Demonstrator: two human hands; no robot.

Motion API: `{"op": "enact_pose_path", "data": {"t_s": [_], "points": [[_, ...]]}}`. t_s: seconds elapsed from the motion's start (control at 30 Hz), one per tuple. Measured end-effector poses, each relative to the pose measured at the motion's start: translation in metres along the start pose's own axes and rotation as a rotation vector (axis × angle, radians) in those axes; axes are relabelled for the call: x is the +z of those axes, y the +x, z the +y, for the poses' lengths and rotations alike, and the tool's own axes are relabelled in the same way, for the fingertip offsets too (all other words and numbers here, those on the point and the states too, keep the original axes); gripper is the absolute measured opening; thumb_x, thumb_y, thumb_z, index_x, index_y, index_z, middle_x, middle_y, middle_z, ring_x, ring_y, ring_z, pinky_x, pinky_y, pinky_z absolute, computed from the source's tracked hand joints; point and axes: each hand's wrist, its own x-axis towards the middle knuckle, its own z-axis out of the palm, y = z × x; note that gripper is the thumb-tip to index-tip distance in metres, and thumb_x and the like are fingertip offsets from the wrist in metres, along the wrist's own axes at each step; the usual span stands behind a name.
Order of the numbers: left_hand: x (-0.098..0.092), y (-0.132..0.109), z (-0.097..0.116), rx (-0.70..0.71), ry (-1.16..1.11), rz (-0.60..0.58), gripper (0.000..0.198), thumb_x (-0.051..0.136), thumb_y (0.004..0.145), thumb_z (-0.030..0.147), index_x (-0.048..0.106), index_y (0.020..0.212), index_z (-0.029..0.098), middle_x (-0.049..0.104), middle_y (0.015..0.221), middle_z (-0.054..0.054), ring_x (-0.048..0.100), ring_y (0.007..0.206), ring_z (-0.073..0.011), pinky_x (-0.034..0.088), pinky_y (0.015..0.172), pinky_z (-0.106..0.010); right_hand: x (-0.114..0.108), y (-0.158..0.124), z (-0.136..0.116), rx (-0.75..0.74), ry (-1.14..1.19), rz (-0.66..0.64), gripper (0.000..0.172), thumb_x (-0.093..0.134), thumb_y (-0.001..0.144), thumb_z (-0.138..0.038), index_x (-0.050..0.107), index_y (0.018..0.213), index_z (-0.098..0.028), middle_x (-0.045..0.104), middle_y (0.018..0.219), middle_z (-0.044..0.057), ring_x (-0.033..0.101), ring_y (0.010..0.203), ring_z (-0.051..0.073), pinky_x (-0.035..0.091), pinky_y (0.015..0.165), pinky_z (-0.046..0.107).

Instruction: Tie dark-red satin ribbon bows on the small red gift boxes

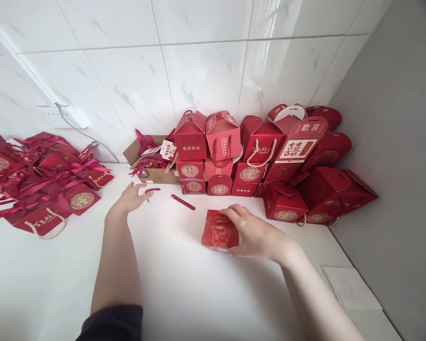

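Note:
My right hand (pixel 253 232) is wrapped round the right side of a small red patterned gift box (pixel 218 229) on the white table. The thumb lies at the near edge and the fingers curl over the far one. Farther left, my left hand (pixel 130 198) reaches forward with fingers apart. Its thumb is beside a short dark red strip (pixel 153 190); whether they touch is hard to tell. A longer red strip (pixel 183 202) with rounded ends lies between the two hands. Just beyond my left hand stands an open cardboard box (pixel 159 176) holding red ribbons and white tags.
Stacked red gift boxes (pixel 195 144), some with rope handles, stand along the tiled wall. More red boxes (pixel 319 192) lean by the grey panel (pixel 397 156) at right. A heap of ribboned boxes (pixel 44 208) lies at left, near a socket strip (pixel 62 117) with a cable.

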Motion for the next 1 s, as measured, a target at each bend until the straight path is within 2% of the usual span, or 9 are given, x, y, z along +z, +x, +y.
{"op": "enact_pose_path", "data": {"t_s": [0.1,0.17,0.33,0.47,0.6,0.77,0.9,0.93,1.0], "points": [[0.01,0.008,-0.007,0.119,-0.1,0.266,0.054,0.069,0.074,0.048,0.061,0.121,0.023,0.023,0.159,-0.013,0.011,0.149,-0.0352,0.023,0.116,-0.051,0.001,-0.002,-0.01,-0.055,0.017,-0.083,0.063,0.071,0.075,-0.03,0.048,0.133,-0.026,0.053,0.133,0.009,0.053,0.121,0.027,0.048,0.097,0.037],[0.02,0.015,-0.014,0.156,-0.239,0.417,0.051,0.069,0.075,0.045,0.061,0.121,0.023,0.011,0.162,-0.012,0.009,0.15,-0.0339,0.026,0.115,-0.05,-0.005,-0.01,-0.014,-0.03,-0.022,-0.066,0.052,0.064,0.081,-0.027,0.05,0.132,-0.026,0.055,0.132,0.009,0.056,0.117,0.026,0.048,0.094,0.038],[0.032,0.025,-0.03,0.124,-0.505,0.467,0.049,0.061,0.083,0.038,0.057,0.129,0.022,0.044,0.147,-0.012,0.041,0.137,-0.0263,0.04,0.109,-0.04,-0.016,-0.024,-0.012,0.125,-0.2,0.009,0.04,0.055,0.09,-0.033,0.054,0.128,-0.023,0.065,0.118,0.012,0.065,0.101,0.03,0.05,0.079,0.04],[0.029,0.022,-0.022,0.137,-0.576,0.474,0.055,0.063,0.082,0.036,0.054,0.133,0.017,0.048,0.143,-0.014,0.047,0.133,-0.0258,0.039,0.112,-0.038,-0.016,-0.026,-0.01,0.161,-0.252,0.018,0.039,0.054,0.091,-0.036,0.055,0.127,-0.022,0.067,0.115,0.013,0.067,0.096,0.031,0.049,0.071,0.038],[0.007,0.007,0.005,0.257,-0.718,0.444,0.056,0.064,0.083,0.033,0.053,0.132,0.008,0.051,0.142,-0.015,0.046,0.134,-0.0257,0.035,0.116,-0.039,-0.017,-0.028,-0.008,0.173,-0.257,0.034,0.039,0.054,0.091,-0.037,0.056,0.127,-0.02,0.067,0.114,0.014,0.068,0.095,0.032,0.05,0.069,0.038],[-0.047,-0.049,0.051,0.579,-0.881,0.517,0.06,0.053,0.088,0.038,0.04,0.144,0.021,0.037,0.154,-0.001,0.033,0.143,-0.0236,0.038,0.114,-0.041,-0.021,-0.033,-0.005,0.178,-0.259,0.083,0.036,0.053,0.092,-0.036,0.057,0.124,-0.02,0.067,0.113,0.015,0.068,0.096,0.032,0.052,0.073,0.039],[-0.071,-0.12,0.09,0.757,-0.747,0.384,0.079,0.035,0.078,0.076,0.035,0.146,0.036,0.036,0.153,0.01,0.019,0.148,-0.0306,0.037,0.112,-0.053,-0.025,-0.032,-0.015,0.095,-0.149,0.137,0.038,0.051,0.094,-0.034,0.051,0.13,-0.024,0.068,0.112,0.011,0.068,0.1,0.03,0.053,0.078,0.04],[-0.072,-0.136,0.101,0.802,-0.698,0.278,0.085,0.035,0.072,0.084,0.04,0.143,0.038,0.04,0.15,0.011,0.023,0.146,-0.0322,0.039,0.111,-0.054,-0.026,-0.03,-0.019,0.053,-0.09,0.169,0.045,0.051,0.094,-0.033,0.044,0.137,-0.026,0.069,0.112,0.01,0.068,0.099,0.028,0.054,0.079,0.039],[-0.069,-0.163,0.123,0.87,-0.431,-0.184,0.074,0.055,0.07,0.076,0.05,0.136,0.042,0.045,0.147,0.01,0.032,0.143,-0.0317,0.04,0.113,-0.049,-0.025,-0.027,-0.027,-0.042,0.042,0.233,0.061,0.053,0.094,-0.03,0.026,0.148,-0.029,0.068,0.114,0.007,0.067,0.097,0.024,0.054,0.08,0.036]]}}
